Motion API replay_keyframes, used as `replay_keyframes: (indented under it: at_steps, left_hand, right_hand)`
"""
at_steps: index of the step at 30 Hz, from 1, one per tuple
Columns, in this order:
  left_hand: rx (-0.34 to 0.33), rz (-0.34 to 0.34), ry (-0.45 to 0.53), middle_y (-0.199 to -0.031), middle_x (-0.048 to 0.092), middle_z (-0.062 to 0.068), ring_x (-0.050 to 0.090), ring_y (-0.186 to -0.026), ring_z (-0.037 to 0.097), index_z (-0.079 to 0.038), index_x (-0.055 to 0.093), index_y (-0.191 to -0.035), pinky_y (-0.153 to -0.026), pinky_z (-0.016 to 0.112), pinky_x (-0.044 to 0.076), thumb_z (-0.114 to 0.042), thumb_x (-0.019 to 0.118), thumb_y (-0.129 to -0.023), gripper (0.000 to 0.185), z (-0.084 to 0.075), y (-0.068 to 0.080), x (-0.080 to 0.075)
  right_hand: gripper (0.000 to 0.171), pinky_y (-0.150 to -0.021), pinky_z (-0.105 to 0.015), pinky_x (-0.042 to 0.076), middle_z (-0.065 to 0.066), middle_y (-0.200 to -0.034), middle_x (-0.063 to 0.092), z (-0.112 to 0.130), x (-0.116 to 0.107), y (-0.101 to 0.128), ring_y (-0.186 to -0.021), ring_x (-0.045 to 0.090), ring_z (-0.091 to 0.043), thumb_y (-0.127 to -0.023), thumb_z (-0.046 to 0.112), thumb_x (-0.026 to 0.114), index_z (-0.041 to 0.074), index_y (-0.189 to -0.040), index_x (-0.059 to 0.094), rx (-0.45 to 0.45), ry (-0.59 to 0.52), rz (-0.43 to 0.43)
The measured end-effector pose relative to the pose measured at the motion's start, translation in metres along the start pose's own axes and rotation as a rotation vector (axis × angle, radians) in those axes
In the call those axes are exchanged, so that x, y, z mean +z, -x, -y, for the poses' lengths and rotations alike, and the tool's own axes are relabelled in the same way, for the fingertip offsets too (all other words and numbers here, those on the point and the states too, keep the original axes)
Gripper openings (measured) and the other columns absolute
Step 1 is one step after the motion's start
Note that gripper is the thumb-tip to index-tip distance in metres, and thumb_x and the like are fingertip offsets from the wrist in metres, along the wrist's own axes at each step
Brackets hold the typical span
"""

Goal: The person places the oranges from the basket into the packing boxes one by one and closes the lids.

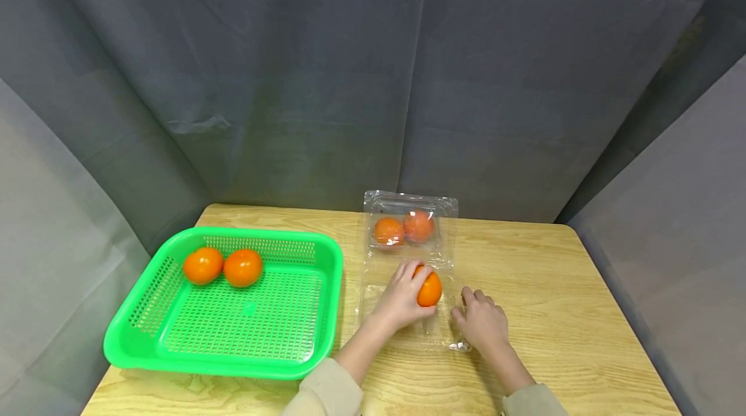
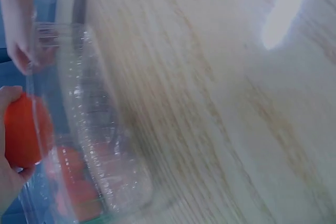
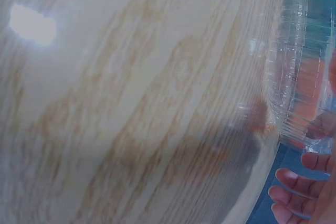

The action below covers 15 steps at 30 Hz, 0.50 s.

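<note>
My left hand [image 1: 402,299] grips an orange [image 1: 429,289] from its left side, over the near half of a clear plastic clamshell box [image 1: 373,332]. Two more oranges, one on the left [image 1: 388,232] and one on the right [image 1: 418,227], show through the plastic of the box's far half. In the left wrist view, fingers and thumb curl round the held orange [image 2: 26,129]. Beside the box's near right corner is my right hand [image 1: 485,322], its fingers loosely bent and holding nothing. Whether it touches the box edge I cannot tell.
A green plastic basket [image 1: 335,286] stands on the left of the wooden table [image 1: 542,312]. Two oranges, a left one [image 1: 203,265] and a right one [image 1: 243,267], lie in its back left part. Grey cloth [image 1: 315,79] hangs behind and at both sides.
</note>
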<state>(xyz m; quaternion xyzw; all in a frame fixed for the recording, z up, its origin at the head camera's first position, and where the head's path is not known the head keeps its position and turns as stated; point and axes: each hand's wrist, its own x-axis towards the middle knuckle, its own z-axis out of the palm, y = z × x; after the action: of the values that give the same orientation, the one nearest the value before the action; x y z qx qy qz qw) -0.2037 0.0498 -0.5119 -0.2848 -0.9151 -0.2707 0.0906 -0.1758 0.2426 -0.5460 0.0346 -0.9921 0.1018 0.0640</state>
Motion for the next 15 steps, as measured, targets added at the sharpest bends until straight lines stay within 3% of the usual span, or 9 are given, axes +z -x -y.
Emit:
replay_keyframes:
  at_steps: [8,15]
  left_hand:
    - [0.137,0.051,-0.112,-0.128,0.043,0.006,0.039,-0.12,0.022,-0.016,0.048,-0.124,-0.102,0.032,0.034,-0.035,0.077,-0.066,0.068,0.003,-0.005,0.019]
    - [0.172,0.12,-0.135,-0.13,0.04,0.005,0.036,-0.123,0.02,-0.017,0.046,-0.128,-0.102,0.03,0.034,-0.037,0.075,-0.069,0.068,0.004,-0.008,0.03]
  right_hand:
    - [0.026,-0.056,-0.043,0.045,-0.008,-0.08,0.054,0.0,-0.001,0.0,-0.07,0.055,-0.028,-0.08,0.031,0.06,0.008,-0.092,0.055,-0.002,0.006,-0.008]
    - [0.029,-0.057,-0.045,0.046,-0.009,-0.082,0.055,0.001,-0.002,0.001,-0.071,0.056,-0.029,-0.08,0.033,0.061,0.008,-0.093,0.055,-0.003,0.011,-0.013]
